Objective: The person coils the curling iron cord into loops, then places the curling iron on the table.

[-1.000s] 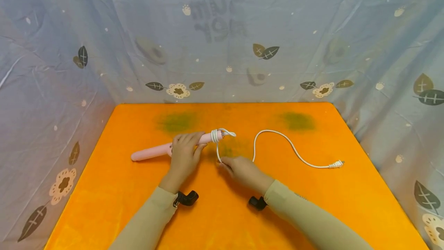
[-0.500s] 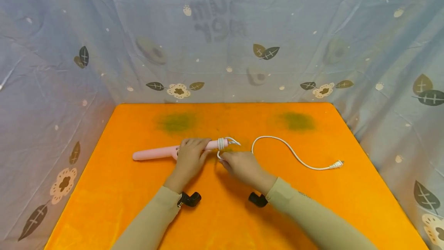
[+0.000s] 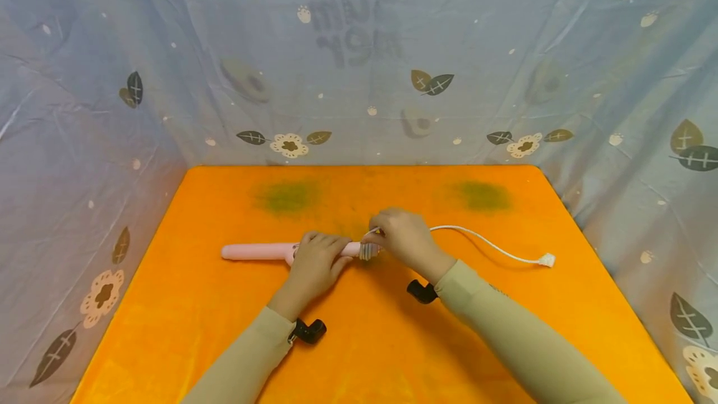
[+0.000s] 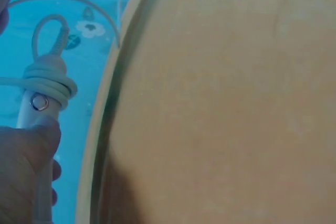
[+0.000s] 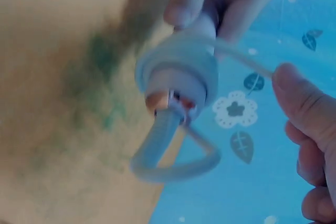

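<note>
A pink curling iron [image 3: 258,252] points its rounded barrel tip to the left. My left hand [image 3: 320,265] grips it round the handle. Several turns of white cord [image 3: 367,250] are wound about the handle's end. My right hand [image 3: 406,239] is over that end and pinches the cord between thumb and fingers, as the right wrist view shows with the cord [image 5: 244,59] drawn taut to the thumb. A loop of cord [image 5: 178,172] hangs from the handle's base. In the left wrist view a round button [image 4: 39,102] shows just below the coils, above the left thumb.
The cord's free length runs right across the orange tabletop [image 3: 359,341] to a white plug [image 3: 547,260]. Patterned blue-grey curtains [image 3: 370,80] enclose the back and both sides. A black wrist-camera mount [image 3: 310,331] sits at the left wrist, another mount [image 3: 422,292] at the right.
My right hand has moved from in front of the handle up and over its far side, carrying the cord. The curling iron has swung level and shifted slightly right; the free cord has shortened.
</note>
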Tool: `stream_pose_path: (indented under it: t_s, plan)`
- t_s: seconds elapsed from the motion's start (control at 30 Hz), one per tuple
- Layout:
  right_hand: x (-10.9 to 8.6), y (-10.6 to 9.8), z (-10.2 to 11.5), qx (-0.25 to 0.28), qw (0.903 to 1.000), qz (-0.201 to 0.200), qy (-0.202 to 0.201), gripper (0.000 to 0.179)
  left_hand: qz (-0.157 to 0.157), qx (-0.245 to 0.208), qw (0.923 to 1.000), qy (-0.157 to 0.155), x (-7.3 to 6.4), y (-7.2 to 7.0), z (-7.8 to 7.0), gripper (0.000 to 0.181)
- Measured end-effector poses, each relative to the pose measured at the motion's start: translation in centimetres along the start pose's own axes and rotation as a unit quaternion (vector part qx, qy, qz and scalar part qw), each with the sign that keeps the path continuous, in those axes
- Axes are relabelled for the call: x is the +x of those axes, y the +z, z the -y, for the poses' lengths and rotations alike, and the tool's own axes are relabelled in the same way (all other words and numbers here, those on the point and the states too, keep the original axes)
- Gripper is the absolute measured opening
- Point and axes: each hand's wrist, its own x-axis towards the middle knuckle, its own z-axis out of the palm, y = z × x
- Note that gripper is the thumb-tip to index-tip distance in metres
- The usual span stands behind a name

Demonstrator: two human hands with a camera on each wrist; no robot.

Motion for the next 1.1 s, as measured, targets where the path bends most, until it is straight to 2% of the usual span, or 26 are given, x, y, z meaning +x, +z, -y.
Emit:
stream_pose_path:
  t_s: [0.2, 0.37, 0.47, 0.53, 0.63, 0.7, 0.8, 0.87, 0.93, 1.1]
  plan:
    - [0.3, 0.0, -1.0, 0.011, 0.999, -0.021, 0.039, 0.032, -0.018, -0.001, 0.9997, 0.017, -0.1, -0.4, -0.1, 0.037]
    - [0.6, -0.1, -0.9, 0.01, 0.9994, -0.025, 0.023, 0.031, -0.022, -0.003, 0.9995, 0.024, -0.1, -0.6, -0.2, 0.037]
    - [0.7, -0.3, -0.7, 0.012, 0.9997, -0.014, 0.018, 0.031, -0.025, -0.004, 0.9992, 0.03, -0.3, -0.7, -0.3, 0.036]
    - [0.8, -0.3, -0.8, 0.031, 0.9989, 0.008, 0.035, 0.03, -0.03, -0.005, 0.9989, 0.036, -0.4, -0.7, -0.3, 0.036]
    - [0.9, -0.1, -1.6, 0.088, 0.9909, 0.057, 0.085, 0.028, -0.04, -0.011, 0.9981, 0.045, -0.7, -0.7, -0.4, 0.036]
    - [0.9, 0.2, -2.6, 0.138, 0.9781, 0.085, 0.131, 0.024, -0.045, -0.015, 0.9975, 0.053, -0.9, -0.6, -0.3, 0.036]
    - [0.7, 0.8, -4.3, 0.203, 0.9572, 0.091, 0.185, 0.016, -0.053, -0.021, 0.9963, 0.064, -1.2, -0.7, -0.2, 0.036]
    - [0.5, 1.2, -5.4, 0.227, 0.9482, 0.082, 0.207, 0.013, -0.061, -0.022, 0.9954, 0.071, -1.4, -0.7, -0.2, 0.037]
    - [0.2, 1.7, -6.2, 0.231, 0.9468, 0.075, 0.212, 0.015, -0.073, -0.025, 0.9941, 0.077, -1.6, -0.8, -0.1, 0.037]
    - [-0.4, 3.2, -6.4, 0.215, 0.9539, 0.084, 0.192, 0.026, -0.116, -0.054, 0.9887, 0.078, -1.3, -1.8, -0.2, 0.038]
